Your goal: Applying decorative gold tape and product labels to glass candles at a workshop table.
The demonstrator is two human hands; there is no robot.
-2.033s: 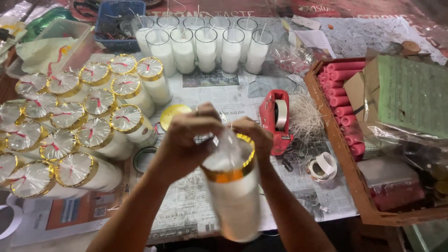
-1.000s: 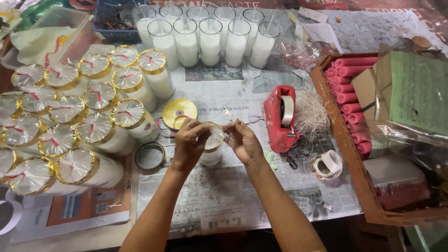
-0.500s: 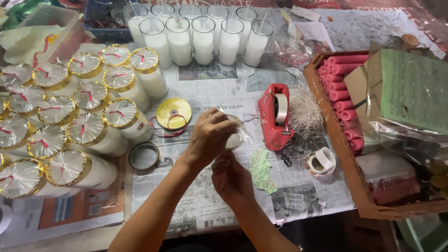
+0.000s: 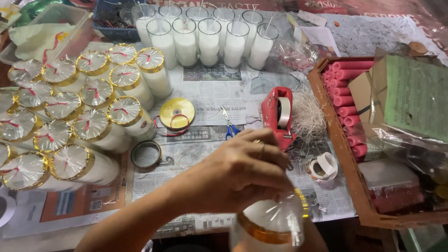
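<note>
The left hand (image 4: 238, 170) is closed over the top of a white glass candle wrapped in clear cellophane with a gold band (image 4: 270, 224), held close under the camera at the near edge of the table. The cellophane is gathered beneath the fingers. The right hand is hidden behind the left hand and the candle; its grip cannot be told.

Just beyond the left hand stands a red tape dispenser (image 4: 278, 114), with a tuft of pale straw-like fibre (image 4: 308, 116) beside it. Small blue-handled scissors (image 4: 229, 127) lie beyond the knuckles, and a yellow ribbon spool (image 4: 177, 113) further left. A roll of tape (image 4: 145, 154) lies on the newspaper (image 4: 210, 93) left of the wrist. Well left of the hand stands a cluster of wrapped, gold-banded candles (image 4: 70, 116). Far beyond stands a row of unwrapped white glass candles (image 4: 200, 39). To the right, a brown tray (image 4: 326, 116) holds red cylindrical sticks (image 4: 347, 88).
</note>
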